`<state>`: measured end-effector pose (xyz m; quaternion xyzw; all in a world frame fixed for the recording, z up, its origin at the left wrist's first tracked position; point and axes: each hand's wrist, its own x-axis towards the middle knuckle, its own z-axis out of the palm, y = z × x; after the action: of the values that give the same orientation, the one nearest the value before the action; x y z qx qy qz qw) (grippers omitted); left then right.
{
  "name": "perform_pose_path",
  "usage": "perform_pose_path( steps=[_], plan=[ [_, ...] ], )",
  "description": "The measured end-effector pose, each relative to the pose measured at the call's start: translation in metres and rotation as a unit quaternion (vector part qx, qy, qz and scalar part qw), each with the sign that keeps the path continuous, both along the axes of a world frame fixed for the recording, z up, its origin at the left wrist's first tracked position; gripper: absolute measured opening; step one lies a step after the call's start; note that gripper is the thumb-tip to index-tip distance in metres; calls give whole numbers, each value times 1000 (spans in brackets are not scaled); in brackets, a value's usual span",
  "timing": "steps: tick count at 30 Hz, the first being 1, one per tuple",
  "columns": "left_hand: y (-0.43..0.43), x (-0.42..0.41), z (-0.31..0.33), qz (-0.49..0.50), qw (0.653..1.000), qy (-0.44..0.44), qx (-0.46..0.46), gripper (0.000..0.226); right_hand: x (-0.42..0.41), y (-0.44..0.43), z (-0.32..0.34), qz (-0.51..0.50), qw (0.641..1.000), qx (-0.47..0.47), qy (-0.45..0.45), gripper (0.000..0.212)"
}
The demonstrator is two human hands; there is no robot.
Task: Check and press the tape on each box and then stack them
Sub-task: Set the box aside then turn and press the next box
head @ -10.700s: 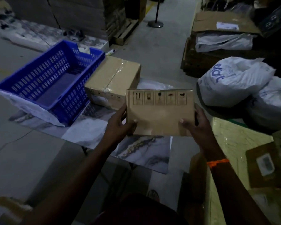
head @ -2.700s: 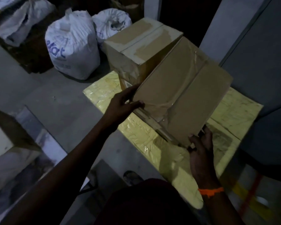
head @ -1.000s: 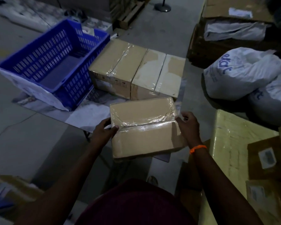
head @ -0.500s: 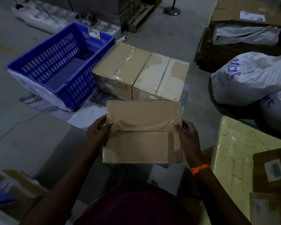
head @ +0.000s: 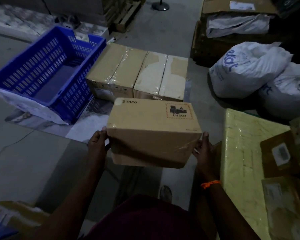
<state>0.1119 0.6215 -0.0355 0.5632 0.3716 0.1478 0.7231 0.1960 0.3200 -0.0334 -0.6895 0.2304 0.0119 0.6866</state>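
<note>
Cardboard box (head: 152, 134) looked light and stiff, both hands' fingers (head: 100, 135) clamping its left and right ends.

Bare forearms, an orange wristband (head: 210, 184) on the right, maroon clothing (head: 145, 220).

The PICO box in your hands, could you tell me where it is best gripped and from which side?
Take the PICO box by its two short ends, one hand from each side, as the left hand and right hand do now. It is wider than one palm and its faces are smooth, so an opposed grip probably keeps it level and leaves the tape free for pressing.
</note>
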Motion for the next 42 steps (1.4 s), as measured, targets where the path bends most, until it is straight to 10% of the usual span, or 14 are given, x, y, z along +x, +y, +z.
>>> perform_pose_path(
  steps=[30, 42],
  plan=[
    [22, 18, 27, -151, 955, 67, 245, 49, 0, 12, 36, 178, 980, -83, -43, 31],
    [51, -3, 17, -176, 973, -61, 135, 46, -27, 18, 33, 70, 992, -10, -103, 27]
  ],
)
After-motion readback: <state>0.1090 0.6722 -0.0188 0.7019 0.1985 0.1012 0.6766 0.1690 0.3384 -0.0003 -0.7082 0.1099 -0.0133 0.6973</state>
